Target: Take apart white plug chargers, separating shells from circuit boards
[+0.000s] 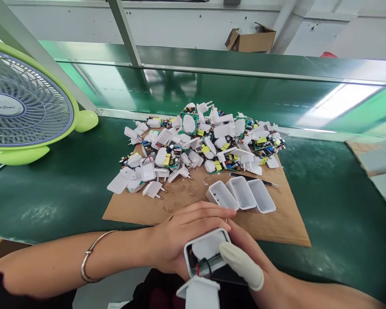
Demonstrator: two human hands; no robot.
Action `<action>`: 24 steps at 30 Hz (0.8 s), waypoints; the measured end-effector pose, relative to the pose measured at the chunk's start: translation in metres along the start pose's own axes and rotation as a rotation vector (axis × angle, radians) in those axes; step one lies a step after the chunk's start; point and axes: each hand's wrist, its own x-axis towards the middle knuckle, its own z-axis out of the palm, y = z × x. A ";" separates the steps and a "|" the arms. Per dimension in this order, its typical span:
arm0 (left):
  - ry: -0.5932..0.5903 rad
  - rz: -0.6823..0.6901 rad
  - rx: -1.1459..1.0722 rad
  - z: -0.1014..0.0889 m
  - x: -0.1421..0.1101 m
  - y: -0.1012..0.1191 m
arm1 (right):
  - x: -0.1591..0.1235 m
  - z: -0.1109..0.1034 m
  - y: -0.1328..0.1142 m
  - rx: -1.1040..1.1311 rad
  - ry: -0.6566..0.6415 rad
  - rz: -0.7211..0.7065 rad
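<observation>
My left hand (186,234), with a metal bangle (91,257) on its wrist, and my right hand (247,253) meet at the near edge of the bench. Between them is an open white charger casing (206,253) with wires and a dark component inside. A beige finger cot (241,266) covers one right-hand finger and presses the casing's edge. A white plug piece (197,294) sits below it. Just beyond my left fingertips stand several empty white casings (242,193), beside a dark pointed tool (254,179). A heap of white charger parts and green circuit boards (196,141) lies on a brown cardboard sheet (141,214).
A lime-green desk fan (22,103) stands left on the green workbench (51,201). A green panel (193,88) runs along the bench's far side, with a cardboard box (251,40) beyond it. Grey sheets on brown card (376,171) lie at right.
</observation>
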 end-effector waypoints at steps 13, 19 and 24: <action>-0.052 0.022 0.049 0.007 -0.003 0.002 | -0.004 0.003 -0.017 -0.043 0.109 0.011; 0.105 -0.036 -0.067 0.005 -0.004 0.001 | -0.012 -0.001 -0.002 -0.096 0.160 -0.141; 0.137 -0.096 -0.056 0.005 -0.012 -0.002 | -0.007 -0.008 0.010 -0.118 0.069 -0.262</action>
